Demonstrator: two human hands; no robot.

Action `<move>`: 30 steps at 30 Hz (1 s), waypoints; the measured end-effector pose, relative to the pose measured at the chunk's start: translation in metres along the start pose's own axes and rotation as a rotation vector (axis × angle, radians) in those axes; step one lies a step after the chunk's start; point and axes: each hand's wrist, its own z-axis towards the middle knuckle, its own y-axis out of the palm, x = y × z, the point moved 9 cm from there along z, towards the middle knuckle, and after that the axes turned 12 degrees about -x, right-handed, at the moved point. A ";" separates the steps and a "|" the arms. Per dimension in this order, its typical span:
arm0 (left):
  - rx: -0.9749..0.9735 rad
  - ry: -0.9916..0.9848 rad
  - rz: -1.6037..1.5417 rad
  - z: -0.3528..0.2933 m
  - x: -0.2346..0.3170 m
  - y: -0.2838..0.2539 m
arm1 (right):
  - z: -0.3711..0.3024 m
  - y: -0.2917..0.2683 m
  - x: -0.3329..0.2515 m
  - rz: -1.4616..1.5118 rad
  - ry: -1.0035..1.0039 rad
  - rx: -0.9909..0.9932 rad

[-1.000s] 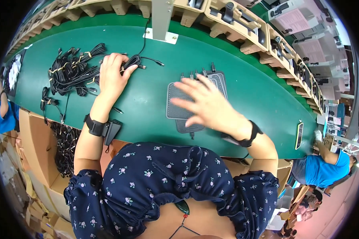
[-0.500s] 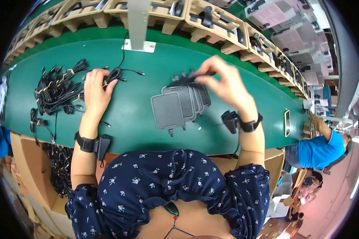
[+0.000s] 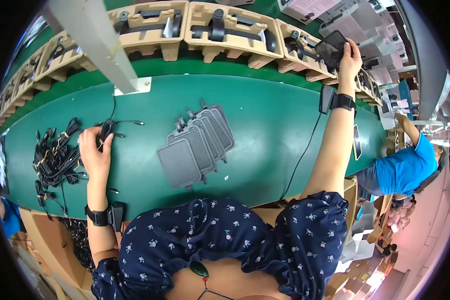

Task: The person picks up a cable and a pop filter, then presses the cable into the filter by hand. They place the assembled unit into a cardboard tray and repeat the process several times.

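My right hand (image 3: 351, 61) is stretched far out to the right, its fingers closed on the edge of a black mesh panel (image 3: 331, 49). The panel hangs over the row of cardboard trays. At the left, my left hand (image 3: 96, 150) rests on the green table, fingers curled round a bundled black cable (image 3: 106, 129) whose plug ends stick out to the right. A pile of tangled black cables (image 3: 55, 155) lies just left of that hand. Between my hands, several grey mesh panels (image 3: 197, 145) with small end tabs lie fanned out, overlapping one another.
Moulded cardboard trays (image 3: 235, 37) holding black parts line the far side. A metal post (image 3: 97, 40) rises from the table (image 3: 265, 130). A phone (image 3: 357, 142) lies near the right edge. Below left, a cardboard box (image 3: 55, 245) holds more cables. A person in blue (image 3: 405, 167) is at right.
My right hand has lifted a mesh panel off the fanned pile and carried it right and away, over the trays. My left hand keeps the cable. The whole view has shifted.
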 end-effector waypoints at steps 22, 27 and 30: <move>-0.019 -0.088 0.045 0.001 -0.003 0.006 | -0.013 0.049 -0.003 -1.050 -0.128 0.033; -0.004 -0.062 0.064 0.006 0.002 0.008 | -0.028 -0.024 0.077 -1.177 0.499 -0.153; 0.013 -0.074 0.076 0.003 0.000 0.003 | -0.024 -0.025 0.097 -0.980 0.380 -0.238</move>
